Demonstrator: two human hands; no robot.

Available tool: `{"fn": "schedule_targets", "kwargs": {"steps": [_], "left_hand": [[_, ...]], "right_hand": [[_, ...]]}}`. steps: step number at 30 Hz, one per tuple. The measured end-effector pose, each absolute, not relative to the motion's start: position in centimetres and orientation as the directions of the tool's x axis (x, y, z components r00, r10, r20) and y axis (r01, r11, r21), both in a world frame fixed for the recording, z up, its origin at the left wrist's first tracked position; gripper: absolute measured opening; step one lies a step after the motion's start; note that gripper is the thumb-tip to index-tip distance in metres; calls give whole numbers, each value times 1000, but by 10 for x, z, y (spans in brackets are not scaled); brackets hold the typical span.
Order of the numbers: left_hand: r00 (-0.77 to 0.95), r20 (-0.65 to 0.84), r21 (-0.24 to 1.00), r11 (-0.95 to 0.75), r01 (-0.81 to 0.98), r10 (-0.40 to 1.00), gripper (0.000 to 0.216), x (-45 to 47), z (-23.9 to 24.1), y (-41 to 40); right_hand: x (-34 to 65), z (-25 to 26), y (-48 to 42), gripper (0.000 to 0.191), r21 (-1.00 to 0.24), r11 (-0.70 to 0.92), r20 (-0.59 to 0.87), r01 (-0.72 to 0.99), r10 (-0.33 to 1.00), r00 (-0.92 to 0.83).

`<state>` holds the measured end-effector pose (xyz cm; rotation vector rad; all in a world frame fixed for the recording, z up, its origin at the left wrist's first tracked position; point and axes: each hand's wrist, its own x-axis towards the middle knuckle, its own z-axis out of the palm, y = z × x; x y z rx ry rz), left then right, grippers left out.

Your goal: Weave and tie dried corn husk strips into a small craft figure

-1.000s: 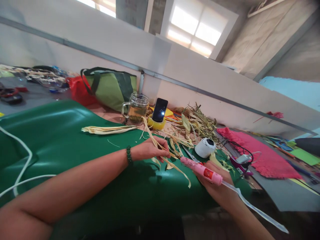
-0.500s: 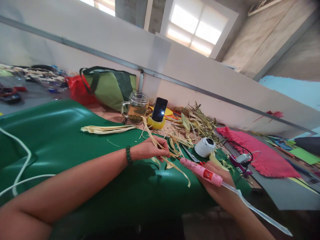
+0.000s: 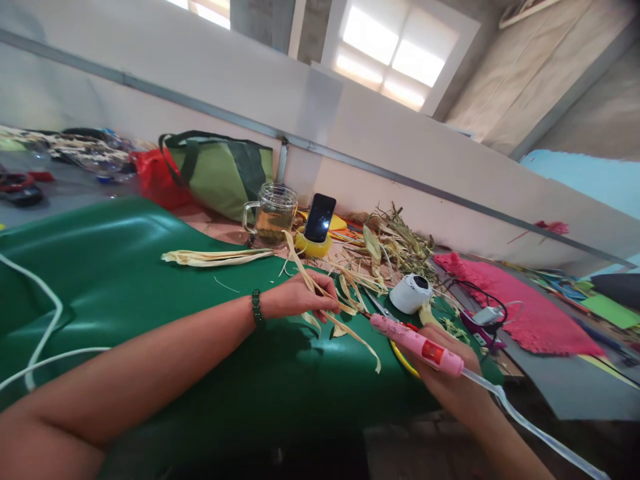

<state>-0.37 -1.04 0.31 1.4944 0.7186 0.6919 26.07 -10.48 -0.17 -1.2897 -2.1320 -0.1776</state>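
Note:
My left hand (image 3: 300,299) is closed on a bundle of pale dried husk strips (image 3: 334,308) that trail over the green mat (image 3: 125,267). A green bead bracelet (image 3: 257,309) circles that wrist. My right hand (image 3: 450,373) grips a pink glue gun (image 3: 419,344), its tip just right of the strips, a clear glue stick (image 3: 530,424) sticking out behind. A yellow rim (image 3: 403,359) shows under the gun. Scissors (image 3: 381,309) lie beside the gun's tip.
A white roll (image 3: 410,293), a glass mug (image 3: 273,215), a phone on a yellow stand (image 3: 319,221), more husk strips (image 3: 215,257), a dried plant pile (image 3: 400,244), a green bag (image 3: 220,171), pink cloth (image 3: 510,300) and a white cable (image 3: 45,333) surround the mat.
My right hand has drawn the glue gun a little to the right, away from the husk strips, baring a yellow rim under it. My left hand stays put.

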Motion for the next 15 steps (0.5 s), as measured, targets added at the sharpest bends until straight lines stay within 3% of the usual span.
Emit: {"fn": "schedule_targets", "kwargs": {"steps": [6, 15], "left_hand": [[650, 19, 999, -44, 22, 760, 26, -4, 2, -10], [645, 14, 1000, -24, 7, 764, 25, -4, 2, -9]], "right_hand": [[252, -3, -97, 31, -161, 549, 566, 820, 732, -378], [256, 1, -101, 40, -273, 472, 550, 838, 791, -266]]}}
